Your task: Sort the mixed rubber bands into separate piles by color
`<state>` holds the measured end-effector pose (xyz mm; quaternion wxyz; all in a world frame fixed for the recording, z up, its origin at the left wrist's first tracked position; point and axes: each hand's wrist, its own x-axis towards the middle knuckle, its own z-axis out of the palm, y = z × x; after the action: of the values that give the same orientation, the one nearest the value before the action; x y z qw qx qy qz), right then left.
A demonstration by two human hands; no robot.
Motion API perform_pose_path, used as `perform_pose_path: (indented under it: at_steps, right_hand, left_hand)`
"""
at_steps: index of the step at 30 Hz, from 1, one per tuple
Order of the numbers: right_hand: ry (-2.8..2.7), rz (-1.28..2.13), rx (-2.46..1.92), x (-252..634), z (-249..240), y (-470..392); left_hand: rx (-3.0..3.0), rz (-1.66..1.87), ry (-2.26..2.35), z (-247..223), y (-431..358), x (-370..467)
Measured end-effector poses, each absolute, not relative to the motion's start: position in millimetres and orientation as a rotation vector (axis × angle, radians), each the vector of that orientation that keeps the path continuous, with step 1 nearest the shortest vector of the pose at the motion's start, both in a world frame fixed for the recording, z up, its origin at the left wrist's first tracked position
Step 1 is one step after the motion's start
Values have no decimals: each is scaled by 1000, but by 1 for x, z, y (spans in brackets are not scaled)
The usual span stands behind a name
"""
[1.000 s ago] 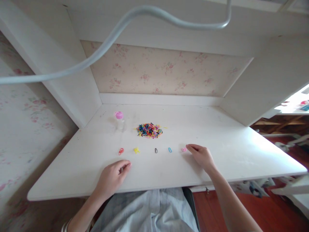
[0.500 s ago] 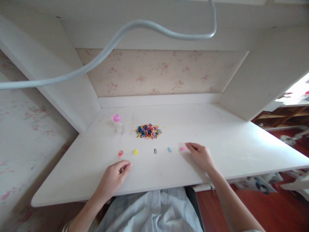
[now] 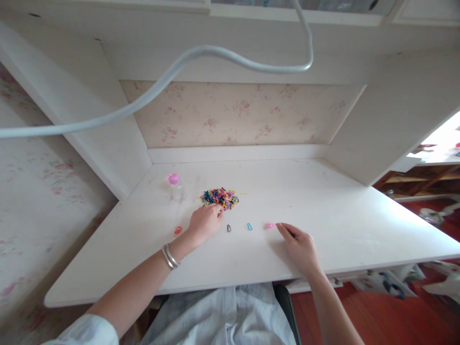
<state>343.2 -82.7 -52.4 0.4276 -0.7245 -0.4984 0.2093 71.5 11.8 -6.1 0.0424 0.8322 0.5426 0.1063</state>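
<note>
A mixed heap of small coloured rubber bands (image 3: 220,196) lies mid-desk. At its near edge is my left hand (image 3: 206,221), palm down with curled fingers; whatever its fingertips hold is hidden. Nearer me, small groups form a row: red rubber bands (image 3: 178,231) left of my left wrist, a black rubber band (image 3: 229,228), a blue rubber band (image 3: 249,226) and a pink clump of bands (image 3: 269,225). My right hand (image 3: 297,242) rests just right of the pink clump, thumb and fingers pinched together. I cannot make out anything between them.
A small clear bottle with a pink lid (image 3: 174,184) stands left of the heap. All this is on a white desk (image 3: 323,206) between side panels. A pale cable (image 3: 201,50) crosses above. A silver bracelet (image 3: 170,256) circles my left wrist.
My left hand has moved forward and right, from the near desk edge to the heap, and now covers the yellow bands' spot. My right hand stays by the pink clump. The view has tilted slightly up.
</note>
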Motion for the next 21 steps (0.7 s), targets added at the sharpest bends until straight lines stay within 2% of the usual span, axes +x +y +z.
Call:
perform_pose_path:
  at_steps: [13, 21]
  right_hand:
    - [-1312, 534, -1772, 343, -52, -84]
    - [-1303, 543, -1777, 342, -50, -84]
  left_hand:
    - [2610, 228, 1608, -25, 37, 83]
    - [2550, 348, 1586, -23, 47, 75]
